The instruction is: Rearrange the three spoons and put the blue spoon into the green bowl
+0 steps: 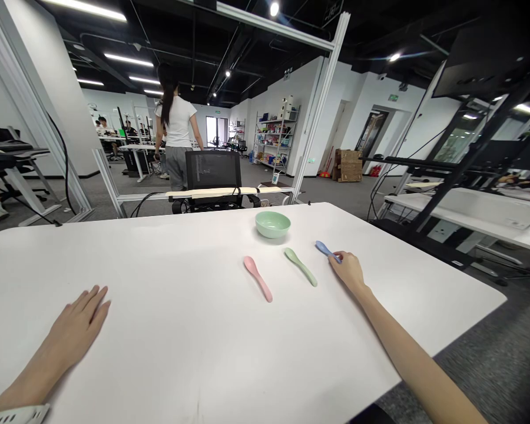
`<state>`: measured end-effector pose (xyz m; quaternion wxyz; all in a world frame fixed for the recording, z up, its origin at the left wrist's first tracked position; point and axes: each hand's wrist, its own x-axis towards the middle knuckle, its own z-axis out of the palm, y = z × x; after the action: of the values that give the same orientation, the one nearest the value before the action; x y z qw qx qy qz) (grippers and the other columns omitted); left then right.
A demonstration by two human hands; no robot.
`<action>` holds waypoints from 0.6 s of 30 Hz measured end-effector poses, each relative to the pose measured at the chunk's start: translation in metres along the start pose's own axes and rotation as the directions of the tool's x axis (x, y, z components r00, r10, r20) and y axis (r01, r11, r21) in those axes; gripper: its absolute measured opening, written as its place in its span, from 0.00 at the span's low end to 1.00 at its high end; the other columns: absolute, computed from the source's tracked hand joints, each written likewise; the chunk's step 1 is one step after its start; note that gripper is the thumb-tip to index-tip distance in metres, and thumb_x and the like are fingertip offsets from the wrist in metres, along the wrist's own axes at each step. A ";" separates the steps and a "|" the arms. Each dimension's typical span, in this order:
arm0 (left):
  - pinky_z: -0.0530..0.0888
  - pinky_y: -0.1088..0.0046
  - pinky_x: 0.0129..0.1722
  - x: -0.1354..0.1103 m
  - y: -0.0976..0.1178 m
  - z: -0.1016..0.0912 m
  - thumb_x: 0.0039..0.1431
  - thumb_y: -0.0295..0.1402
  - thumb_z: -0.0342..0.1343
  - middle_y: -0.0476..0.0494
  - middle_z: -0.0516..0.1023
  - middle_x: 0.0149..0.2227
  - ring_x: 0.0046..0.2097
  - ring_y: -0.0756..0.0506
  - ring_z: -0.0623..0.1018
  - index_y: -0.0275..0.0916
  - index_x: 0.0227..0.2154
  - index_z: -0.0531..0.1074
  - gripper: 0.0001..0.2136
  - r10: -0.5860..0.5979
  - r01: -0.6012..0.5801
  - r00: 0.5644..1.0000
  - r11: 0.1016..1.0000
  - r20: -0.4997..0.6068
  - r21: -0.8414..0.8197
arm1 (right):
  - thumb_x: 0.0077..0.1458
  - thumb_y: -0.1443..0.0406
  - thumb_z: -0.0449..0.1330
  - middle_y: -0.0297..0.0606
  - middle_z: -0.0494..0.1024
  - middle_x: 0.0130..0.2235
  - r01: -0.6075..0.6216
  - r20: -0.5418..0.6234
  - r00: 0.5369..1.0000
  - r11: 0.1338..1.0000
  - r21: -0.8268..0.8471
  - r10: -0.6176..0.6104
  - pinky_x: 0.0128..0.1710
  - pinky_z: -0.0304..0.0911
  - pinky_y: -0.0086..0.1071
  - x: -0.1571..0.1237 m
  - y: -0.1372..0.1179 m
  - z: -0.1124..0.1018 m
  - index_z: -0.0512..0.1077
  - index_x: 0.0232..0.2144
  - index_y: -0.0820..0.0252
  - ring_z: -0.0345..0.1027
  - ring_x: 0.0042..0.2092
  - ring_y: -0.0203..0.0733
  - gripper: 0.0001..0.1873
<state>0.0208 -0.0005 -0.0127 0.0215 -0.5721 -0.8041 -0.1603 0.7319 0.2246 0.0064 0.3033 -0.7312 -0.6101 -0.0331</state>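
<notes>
Three plastic spoons lie in a row on the white table (181, 353): a pink spoon (258, 278), a green spoon (301, 267) and a blue spoon (325, 249). My right hand (348, 271) reaches out to the blue spoon, its fingers closed around the handle; the spoon's bowl sticks out to the upper left and rests on or just above the table. A pale green bowl (272, 224) stands behind the spoons near the far edge. My left hand (77, 323) lies flat on the table at the left, fingers stretched out, holding nothing.
A black chair (212, 171) stands behind the table's far edge. A person in a white shirt (175, 132) stands beyond it, back turned. Metal frame posts (320, 106) rise at the back, and desks with black stands (468, 206) fill the right side.
</notes>
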 end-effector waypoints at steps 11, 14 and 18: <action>0.57 0.43 0.73 -0.001 0.008 -0.006 0.65 0.50 0.28 0.26 0.61 0.73 0.75 0.29 0.58 0.25 0.68 0.61 0.40 -0.025 0.025 0.999 1.000 0.029 -0.001 | 0.64 0.54 0.51 0.55 0.77 0.57 0.314 -0.068 0.949 0.941 0.129 -0.307 0.62 0.60 0.54 -0.006 -0.024 -0.008 0.76 0.55 0.61 0.68 0.59 0.59 0.26; 0.59 0.44 0.72 -0.001 0.007 -0.005 0.64 0.50 0.30 0.27 0.64 0.72 0.74 0.30 0.60 0.26 0.67 0.63 0.39 -0.020 0.020 1.000 1.000 0.001 0.001 | 0.67 0.55 0.48 0.50 0.74 0.64 0.446 0.058 0.877 0.852 0.273 -0.477 0.68 0.56 0.54 -0.011 -0.040 -0.003 0.74 0.60 0.57 0.64 0.66 0.56 0.26; 0.60 0.43 0.71 0.000 0.003 -0.002 0.65 0.50 0.30 0.26 0.64 0.72 0.74 0.29 0.61 0.26 0.67 0.63 0.39 -0.008 0.008 1.000 1.000 -0.009 -0.012 | 0.67 0.53 0.50 0.48 0.72 0.66 0.441 0.219 0.821 0.828 0.345 -0.528 0.71 0.53 0.56 -0.016 -0.051 0.008 0.74 0.61 0.58 0.59 0.71 0.58 0.28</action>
<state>0.0232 -0.0002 -0.0099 0.0210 -0.5682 -0.8054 -0.1675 0.6787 0.2181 0.0138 0.2866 -0.4958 -0.8149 0.0896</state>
